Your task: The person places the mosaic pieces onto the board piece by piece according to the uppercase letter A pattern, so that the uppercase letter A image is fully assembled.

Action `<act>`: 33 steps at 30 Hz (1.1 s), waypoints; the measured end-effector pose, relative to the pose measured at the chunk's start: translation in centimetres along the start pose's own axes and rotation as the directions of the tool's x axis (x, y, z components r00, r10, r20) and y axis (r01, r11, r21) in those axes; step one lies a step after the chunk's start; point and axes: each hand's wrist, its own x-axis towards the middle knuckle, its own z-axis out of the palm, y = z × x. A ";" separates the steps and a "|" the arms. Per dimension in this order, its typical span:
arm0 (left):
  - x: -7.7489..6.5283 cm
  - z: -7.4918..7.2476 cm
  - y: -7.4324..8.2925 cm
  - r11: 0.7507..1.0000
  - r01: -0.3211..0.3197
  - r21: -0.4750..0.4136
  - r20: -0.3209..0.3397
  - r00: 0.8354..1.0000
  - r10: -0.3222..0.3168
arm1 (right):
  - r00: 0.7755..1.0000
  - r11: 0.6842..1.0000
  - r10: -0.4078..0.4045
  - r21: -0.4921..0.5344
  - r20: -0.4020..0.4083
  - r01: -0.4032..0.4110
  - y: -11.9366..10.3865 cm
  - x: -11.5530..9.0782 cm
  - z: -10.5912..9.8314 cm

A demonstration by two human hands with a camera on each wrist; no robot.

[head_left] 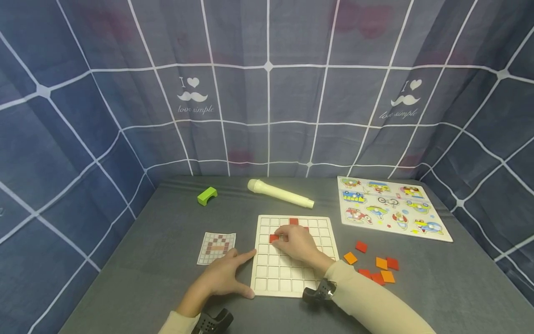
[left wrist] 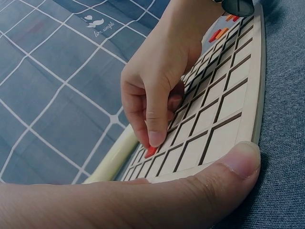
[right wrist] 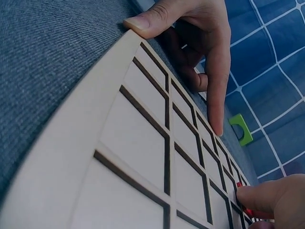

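A wooden grid board [head_left: 267,272] lies flat on the grey surface. My left hand [head_left: 223,274] rests at its left side, thumb against the near corner and index finger at the edge, as the right wrist view also shows. Over the upper part of the board, my right hand [head_left: 297,242] pinches a red square tile [left wrist: 151,151] between thumb and fingers, at a cell on the left. Another red tile [head_left: 294,221] sits in the top row, and a further red one is partly hidden behind the right hand. A small printed pattern card [head_left: 205,253] lies left of the board, partly behind the left hand.
Several loose red and orange tiles [head_left: 381,263] lie right of the board. Behind it is a cream microphone-shaped object [head_left: 281,193], with a green arch block [head_left: 206,195] further left. A vehicle puzzle board [head_left: 390,208] lies at the back right, before a checked curtain.
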 end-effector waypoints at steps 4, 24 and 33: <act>0.0 0.1 0.0 1.000 0.006 -0.004 0.004 1.000 -0.006 | 1.000 1.000 -0.004 -0.006 0.001 0.004 0.0 0.0 -0.1; 0.1 0.3 0.1 1.000 0.009 -0.012 0.011 1.000 -0.009 | 1.000 1.000 0.003 -0.013 0.001 -0.003 -0.1 -0.3 0.0; 0.1 0.3 -0.2 1.000 -0.002 -0.003 -0.001 1.000 0.002 | 1.000 1.000 0.022 -0.008 0.022 -0.022 -0.5 -0.4 -0.1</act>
